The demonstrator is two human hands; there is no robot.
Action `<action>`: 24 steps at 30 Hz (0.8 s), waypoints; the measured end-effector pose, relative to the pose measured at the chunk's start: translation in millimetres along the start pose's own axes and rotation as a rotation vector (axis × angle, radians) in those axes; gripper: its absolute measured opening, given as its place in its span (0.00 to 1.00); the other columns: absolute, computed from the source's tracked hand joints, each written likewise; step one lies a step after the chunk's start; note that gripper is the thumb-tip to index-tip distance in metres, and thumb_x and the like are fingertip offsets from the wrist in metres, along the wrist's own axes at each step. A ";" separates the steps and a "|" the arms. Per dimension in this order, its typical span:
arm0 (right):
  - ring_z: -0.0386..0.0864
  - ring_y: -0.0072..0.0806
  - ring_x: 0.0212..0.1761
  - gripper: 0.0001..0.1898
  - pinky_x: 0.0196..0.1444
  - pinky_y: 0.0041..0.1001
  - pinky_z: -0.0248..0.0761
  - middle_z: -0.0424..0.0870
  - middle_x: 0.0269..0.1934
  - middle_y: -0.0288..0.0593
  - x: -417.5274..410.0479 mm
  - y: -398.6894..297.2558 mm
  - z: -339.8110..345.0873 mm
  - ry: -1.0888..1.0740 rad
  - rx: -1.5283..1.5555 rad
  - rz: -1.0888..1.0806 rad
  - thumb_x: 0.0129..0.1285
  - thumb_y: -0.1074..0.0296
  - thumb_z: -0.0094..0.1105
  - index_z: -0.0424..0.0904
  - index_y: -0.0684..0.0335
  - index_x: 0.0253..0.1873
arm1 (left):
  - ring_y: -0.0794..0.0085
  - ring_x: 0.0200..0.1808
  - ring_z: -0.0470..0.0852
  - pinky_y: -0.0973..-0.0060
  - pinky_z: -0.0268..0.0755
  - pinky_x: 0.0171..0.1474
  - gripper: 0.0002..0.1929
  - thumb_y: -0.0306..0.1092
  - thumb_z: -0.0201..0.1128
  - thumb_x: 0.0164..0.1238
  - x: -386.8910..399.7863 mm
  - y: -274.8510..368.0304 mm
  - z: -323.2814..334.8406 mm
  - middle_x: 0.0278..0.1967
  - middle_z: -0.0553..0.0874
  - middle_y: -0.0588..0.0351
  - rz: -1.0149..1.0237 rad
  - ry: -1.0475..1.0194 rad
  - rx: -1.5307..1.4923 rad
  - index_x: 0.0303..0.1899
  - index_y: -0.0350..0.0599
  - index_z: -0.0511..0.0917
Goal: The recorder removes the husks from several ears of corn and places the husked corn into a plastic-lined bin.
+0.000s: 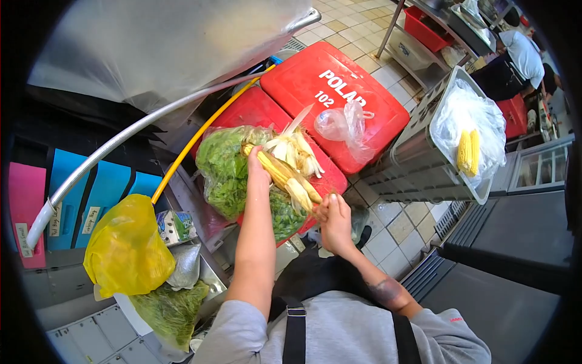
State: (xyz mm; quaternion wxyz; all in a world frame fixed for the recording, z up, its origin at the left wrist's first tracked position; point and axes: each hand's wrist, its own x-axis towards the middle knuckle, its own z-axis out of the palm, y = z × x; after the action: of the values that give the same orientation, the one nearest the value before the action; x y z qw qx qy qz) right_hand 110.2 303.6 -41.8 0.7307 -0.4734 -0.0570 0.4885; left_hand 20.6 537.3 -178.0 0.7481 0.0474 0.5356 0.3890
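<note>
My left hand (258, 169) is closed around one end of a partly husked ear of corn (278, 169), its yellow kernels bare along much of its length. At the other end, the fingers of my right hand (335, 218) pinch the husk and silk. Beneath the ear, a pile of pale stripped husks (298, 152) rests on a red cooler box (254, 107). Bagged leafy greens (223, 168) lie beside the husks, left of my left hand, and more greens (285, 214) show below the ear.
A crumpled clear plastic bag (348, 125) lies on the red lid (295, 73). To the right, two husked corn cobs (468, 152) sit on plastic in a grey crate (483, 193). A yellow bag (129, 248) and a curved metal rail (122, 136) are at left. Another person (520, 59) bends over at upper right.
</note>
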 end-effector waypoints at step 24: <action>0.77 0.53 0.41 0.18 0.44 0.43 0.68 0.79 0.36 0.62 209.4 6.8 -1.9 -0.036 -1.131 -0.278 0.68 0.61 0.43 0.75 0.73 0.40 | 0.68 0.36 0.81 0.70 0.77 0.40 0.27 0.59 0.37 0.71 -62.0 37.5 0.4 0.38 0.80 0.53 0.541 -0.393 0.400 0.50 0.43 0.70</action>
State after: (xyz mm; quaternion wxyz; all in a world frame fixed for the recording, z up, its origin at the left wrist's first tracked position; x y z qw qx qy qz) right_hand 214.9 463.7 -127.4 0.4206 -0.7697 -0.3831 0.2897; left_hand -6.7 524.2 -112.1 0.6828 0.4055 0.4156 0.4434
